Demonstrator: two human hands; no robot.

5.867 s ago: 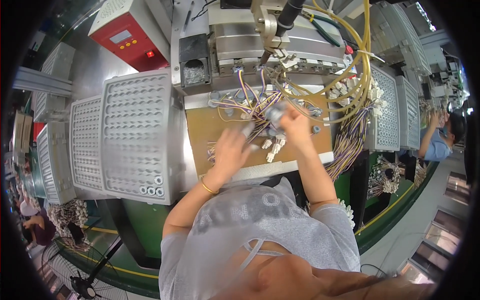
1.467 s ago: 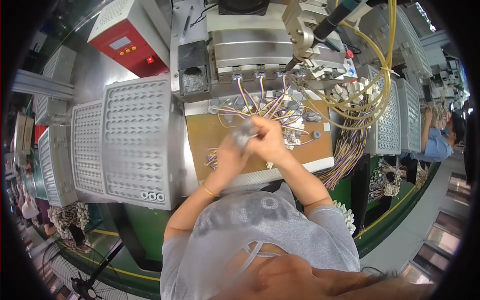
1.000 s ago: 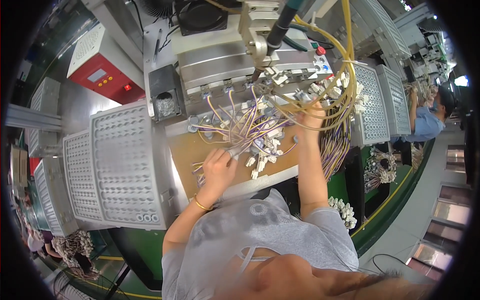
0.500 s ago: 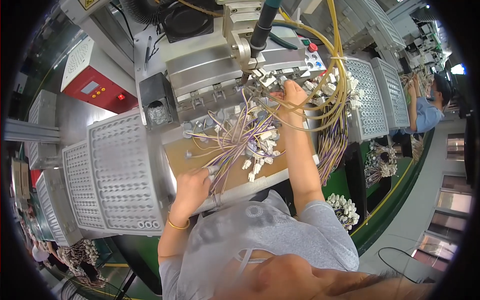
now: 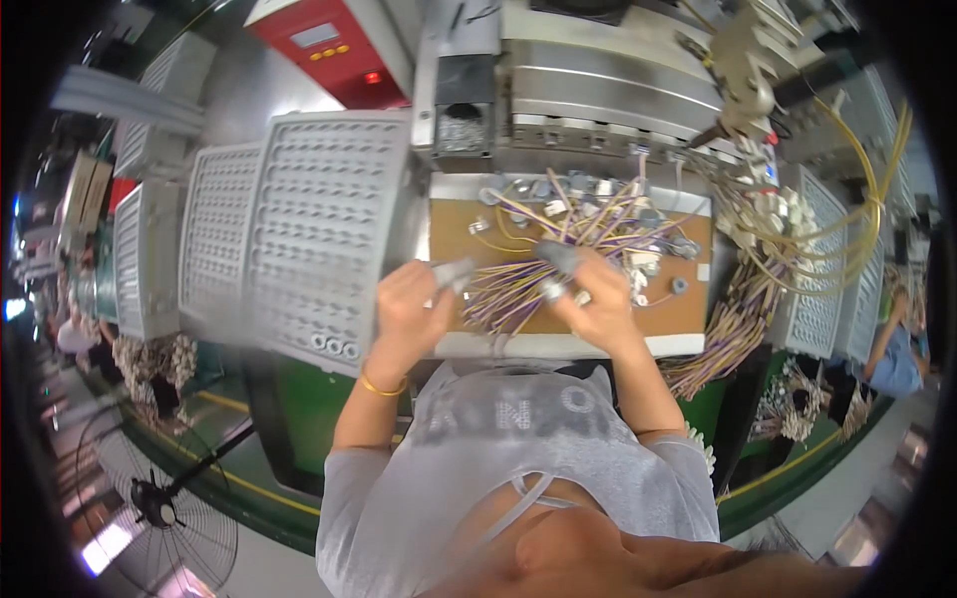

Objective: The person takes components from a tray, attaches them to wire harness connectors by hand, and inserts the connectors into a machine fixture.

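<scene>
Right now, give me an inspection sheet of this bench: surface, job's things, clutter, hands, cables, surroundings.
Surface: brown work board on a metal bench, mostly covered.
Job's things: bundle of purple and yellow wires with white connectors, spread across the board under both hands.
Clutter: small metal rings and loose connectors along the board's far edge.
Hands: left hand pinches a small grey part; right hand, with grey finger covers, rests on the wires.
Cables: yellow hoses loop at the right; more wire bundles hang off the board's right end.
Surroundings: white perforated trays at left, grey machine behind, red control box, floor fan, another person far right.
</scene>
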